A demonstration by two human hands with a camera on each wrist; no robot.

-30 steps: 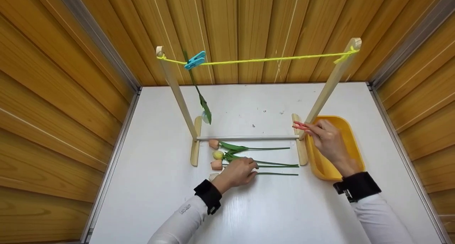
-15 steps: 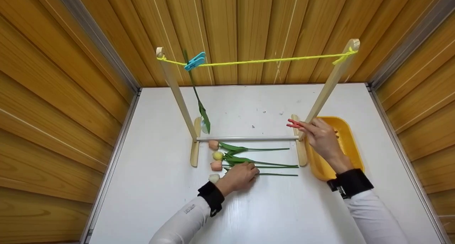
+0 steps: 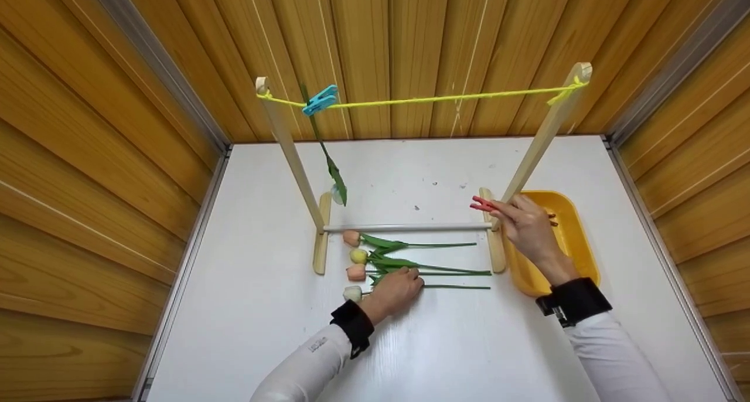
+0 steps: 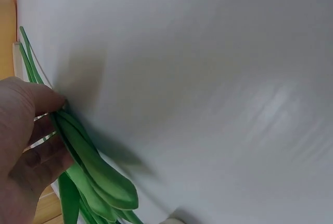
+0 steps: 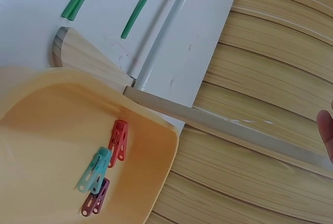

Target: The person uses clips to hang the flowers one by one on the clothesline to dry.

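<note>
My left hand (image 3: pixel 398 292) grips the leafy stem of a white tulip (image 3: pixel 353 293) at the near end of a row lying on the table. In the left wrist view, the thumb and fingers close round the green leaves (image 4: pixel 96 166). Beyond it lie a peach tulip (image 3: pixel 355 272), a yellow tulip (image 3: pixel 358 255) and another peach tulip (image 3: pixel 351 238). Above the orange-yellow bin's left side, my right hand (image 3: pixel 530 229) pinches a red clothespin (image 3: pixel 481 204) by one end, its other end pointing left. Only a fingertip of this hand shows in the right wrist view.
A wooden frame (image 3: pixel 539 138) carries a yellow cord (image 3: pixel 410 101). A blue clothespin (image 3: pixel 320 100) holds a pale-blue-headed flower (image 3: pixel 335 176) upside down from it. The bin (image 3: pixel 590 261) contains a red clothespin (image 5: pixel 118 139), a teal one (image 5: pixel 95 169) and a purple one (image 5: pixel 95 198).
My right hand has moved left with the red clothespin, exposing more of the bin. The left hand has shifted slightly right, uncovering the white tulip's head. The hanging flower has swayed.
</note>
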